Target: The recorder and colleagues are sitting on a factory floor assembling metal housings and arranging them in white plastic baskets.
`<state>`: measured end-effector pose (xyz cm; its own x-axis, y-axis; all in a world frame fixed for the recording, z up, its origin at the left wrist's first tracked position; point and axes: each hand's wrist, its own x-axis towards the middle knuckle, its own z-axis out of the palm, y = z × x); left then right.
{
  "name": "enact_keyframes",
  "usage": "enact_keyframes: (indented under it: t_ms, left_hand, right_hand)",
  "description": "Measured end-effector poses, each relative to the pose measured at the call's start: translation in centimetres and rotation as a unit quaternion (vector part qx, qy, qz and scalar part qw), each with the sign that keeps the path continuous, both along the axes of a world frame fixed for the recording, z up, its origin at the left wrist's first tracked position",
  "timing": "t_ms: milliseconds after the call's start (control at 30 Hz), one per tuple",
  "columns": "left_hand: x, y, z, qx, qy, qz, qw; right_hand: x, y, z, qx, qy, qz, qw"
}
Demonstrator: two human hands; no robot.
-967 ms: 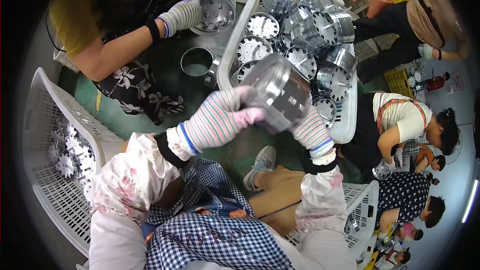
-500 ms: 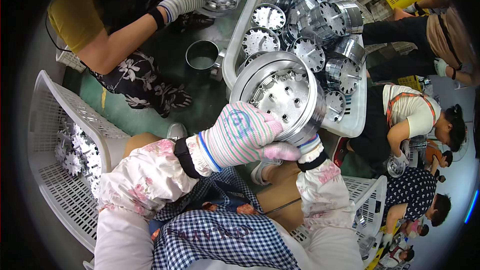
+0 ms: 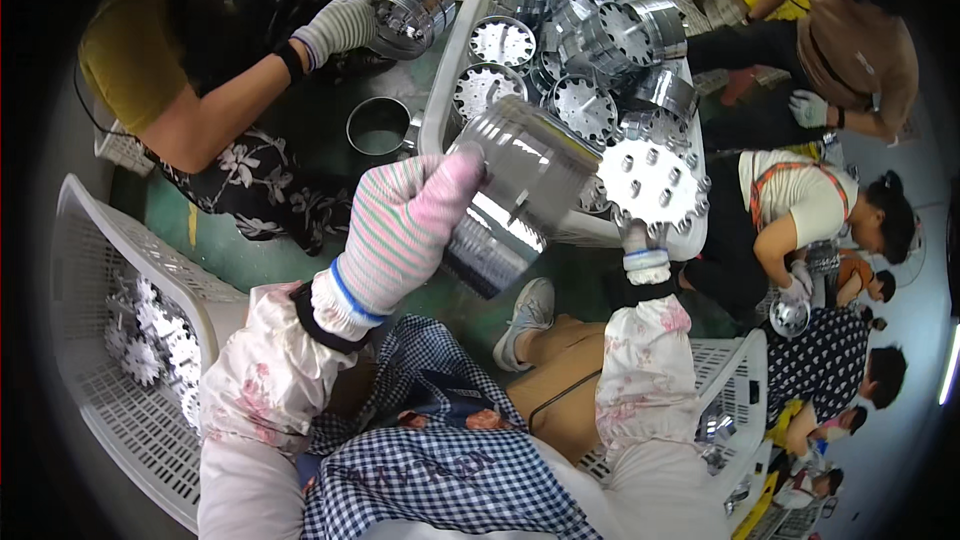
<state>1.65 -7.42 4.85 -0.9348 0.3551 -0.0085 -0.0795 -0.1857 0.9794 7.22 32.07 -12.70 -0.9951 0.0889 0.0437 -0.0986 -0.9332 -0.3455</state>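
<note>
My left hand (image 3: 405, 215), in a striped knit glove, is closed on the wall of a shiny metal cylinder (image 3: 500, 230), held tilted in front of me. At the cylinder's right end is a toothed metal disc (image 3: 655, 180) with several short pegs standing out of its face. The disc is over my right hand (image 3: 646, 258), of which mainly the glove's cuff shows. My right fingers are hidden behind the disc, which they appear to hold. Whether disc and cylinder touch cannot be made out.
Ahead stands a white crate (image 3: 432, 130) full of metal cylinders with toothed discs. Loose toothed discs lie in a white basket (image 3: 205, 340) at left. An open metal ring (image 3: 380, 127) lies on the green floor. A co-worker's gloved hand (image 3: 340, 32) holds another cylinder; more people are at right.
The cylinder and disc, together before, now show as separate pieces or a turned assembly: the disc faces up at right, the cylinder has tilted left. My hands have moved apart.
</note>
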Motion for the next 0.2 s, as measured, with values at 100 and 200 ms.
enact_keyframes:
  t_ms: [100, 200]
  left_hand:
    - [-0.4, -0.3, -1.0, 0.039, -0.066, 0.014, 0.997]
    - [-0.6, -0.8, -3.5, -0.063, 0.008, 0.008, 0.998]
  right_hand:
    - [-0.8, -1.7, 0.0, 0.191, -0.116, -0.065, 0.973]
    - [-4.9, -8.9, 2.9, 0.651, -0.254, -0.12, 0.705]
